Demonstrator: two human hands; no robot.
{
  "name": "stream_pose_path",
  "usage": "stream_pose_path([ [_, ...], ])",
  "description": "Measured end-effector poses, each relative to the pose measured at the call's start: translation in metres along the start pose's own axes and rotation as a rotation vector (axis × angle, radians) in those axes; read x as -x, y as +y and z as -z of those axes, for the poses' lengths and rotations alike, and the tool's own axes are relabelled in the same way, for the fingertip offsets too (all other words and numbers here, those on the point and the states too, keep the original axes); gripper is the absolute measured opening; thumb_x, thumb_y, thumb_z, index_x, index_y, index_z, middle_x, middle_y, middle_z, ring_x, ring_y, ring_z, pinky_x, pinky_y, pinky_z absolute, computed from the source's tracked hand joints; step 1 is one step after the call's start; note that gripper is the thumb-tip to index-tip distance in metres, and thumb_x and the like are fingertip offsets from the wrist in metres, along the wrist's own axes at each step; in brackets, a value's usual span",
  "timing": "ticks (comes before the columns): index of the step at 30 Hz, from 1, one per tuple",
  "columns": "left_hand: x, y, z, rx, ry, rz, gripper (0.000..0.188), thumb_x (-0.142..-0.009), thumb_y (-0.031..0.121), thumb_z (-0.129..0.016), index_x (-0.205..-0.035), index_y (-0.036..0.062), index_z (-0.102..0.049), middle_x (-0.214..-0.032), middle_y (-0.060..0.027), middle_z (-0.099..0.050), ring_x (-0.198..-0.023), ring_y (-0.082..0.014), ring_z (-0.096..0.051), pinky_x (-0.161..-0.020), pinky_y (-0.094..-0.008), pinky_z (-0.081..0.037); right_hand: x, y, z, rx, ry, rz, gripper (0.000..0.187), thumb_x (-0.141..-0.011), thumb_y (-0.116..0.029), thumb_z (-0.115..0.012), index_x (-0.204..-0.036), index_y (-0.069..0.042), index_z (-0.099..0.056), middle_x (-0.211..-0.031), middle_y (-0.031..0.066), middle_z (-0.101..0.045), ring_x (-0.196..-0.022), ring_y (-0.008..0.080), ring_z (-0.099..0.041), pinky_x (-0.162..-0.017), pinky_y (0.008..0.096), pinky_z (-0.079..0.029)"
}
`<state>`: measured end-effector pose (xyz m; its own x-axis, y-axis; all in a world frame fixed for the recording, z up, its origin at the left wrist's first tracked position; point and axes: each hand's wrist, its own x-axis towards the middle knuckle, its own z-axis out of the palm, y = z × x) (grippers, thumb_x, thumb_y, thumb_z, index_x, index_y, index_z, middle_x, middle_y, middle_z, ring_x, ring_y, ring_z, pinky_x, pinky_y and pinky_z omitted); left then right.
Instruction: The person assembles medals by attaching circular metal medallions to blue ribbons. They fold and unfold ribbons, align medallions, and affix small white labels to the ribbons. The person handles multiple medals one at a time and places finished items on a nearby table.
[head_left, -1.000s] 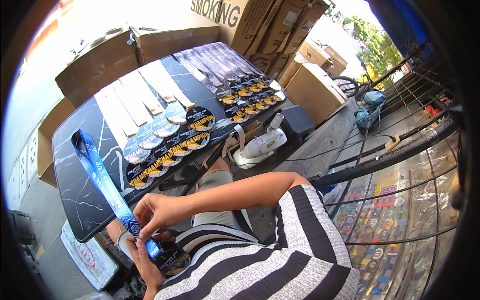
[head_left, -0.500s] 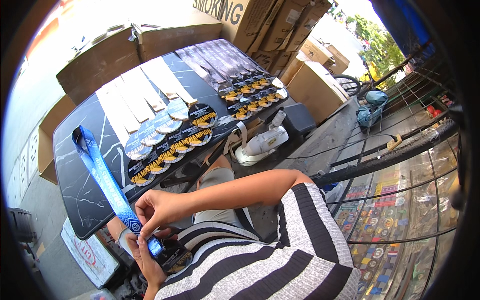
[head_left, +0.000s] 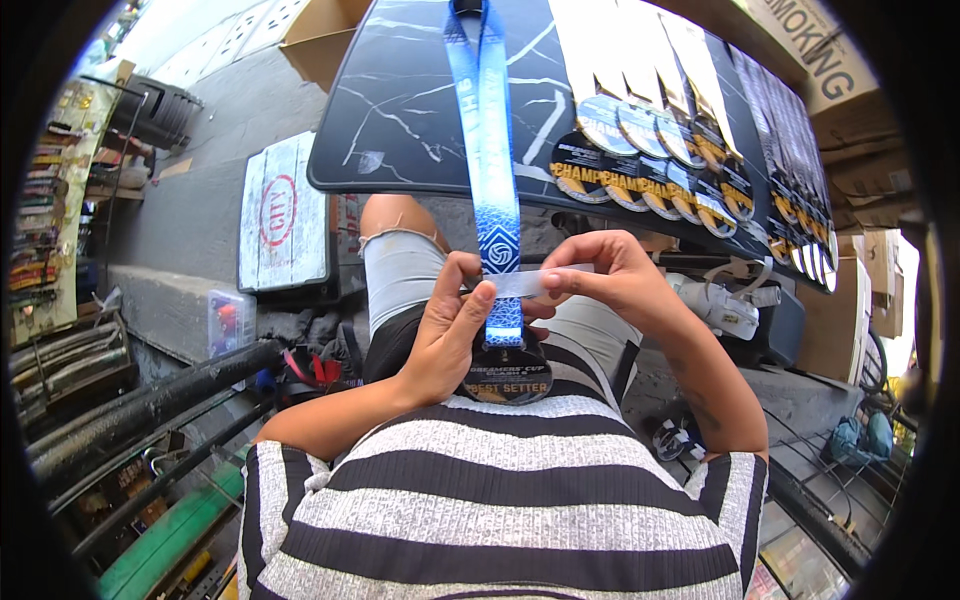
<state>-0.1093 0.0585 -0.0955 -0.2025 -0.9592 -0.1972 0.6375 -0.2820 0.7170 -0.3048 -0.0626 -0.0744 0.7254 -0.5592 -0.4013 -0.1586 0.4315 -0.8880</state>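
Note:
A blue ribbon (head_left: 486, 170) runs from the table edge down to a round black medal (head_left: 508, 376) with gold lettering, which hangs close to my striped shirt. My left hand (head_left: 452, 325) is closed on the ribbon just above the medal, thumb in front. Across the ribbon lies a translucent strip (head_left: 520, 285) that looks like clear tape. Its right end is pinched between thumb and fingers of my right hand (head_left: 605, 278), a little to the right of the ribbon. Some fingertips behind the ribbon are hidden.
On the black marble-patterned table (head_left: 400, 110), several medals (head_left: 660, 180) lie in rows with white and dark ribbons. A white crate lid (head_left: 285, 210) stands at left, and a white heat-gun-like tool (head_left: 715, 305) is right. Cardboard boxes (head_left: 835, 330) and metal bars (head_left: 150, 410) flank me.
The view has swung left, so the ribbon now hangs upright in the middle. My right hand has moved apart from my left, and the translucent strip now shows stretched across the ribbon.

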Motion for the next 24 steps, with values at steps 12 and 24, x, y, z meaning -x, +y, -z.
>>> stream_pose_path([
  [12, -0.002, 0.0, 0.0, -0.09, -0.029, -0.077, 0.017, -0.109, 0.023, -0.035, -0.121, 0.0122, -0.035, -0.108, -0.0189, -0.068, -0.102, -0.025, -0.07, -0.087, -0.0353, -0.059, -0.004, 0.016, -0.001, -0.067, -0.017, 0.049, 0.021, -0.09, -0.017, -0.073, -0.097, 0.002, -0.071, -0.089, 0.007, -0.07, -0.081, 0.0109, -0.067, -0.068, 0.0277, -0.059],
  [24, -0.005, -0.002, -0.003, -0.027, -0.036, -0.082, 0.024, -0.107, 0.02, -0.04, -0.129, 0.0131, -0.033, -0.113, -0.0149, -0.06, -0.1, -0.0266, -0.07, -0.085, -0.0389, -0.061, -0.022, 0.028, -0.016, -0.15, -0.098, 0.107, 0.017, -0.093, -0.019, -0.071, -0.101, -0.005, -0.069, -0.093, -0.0011, -0.066, -0.087, 0.0036, -0.058, -0.073, 0.0229, -0.048],
])
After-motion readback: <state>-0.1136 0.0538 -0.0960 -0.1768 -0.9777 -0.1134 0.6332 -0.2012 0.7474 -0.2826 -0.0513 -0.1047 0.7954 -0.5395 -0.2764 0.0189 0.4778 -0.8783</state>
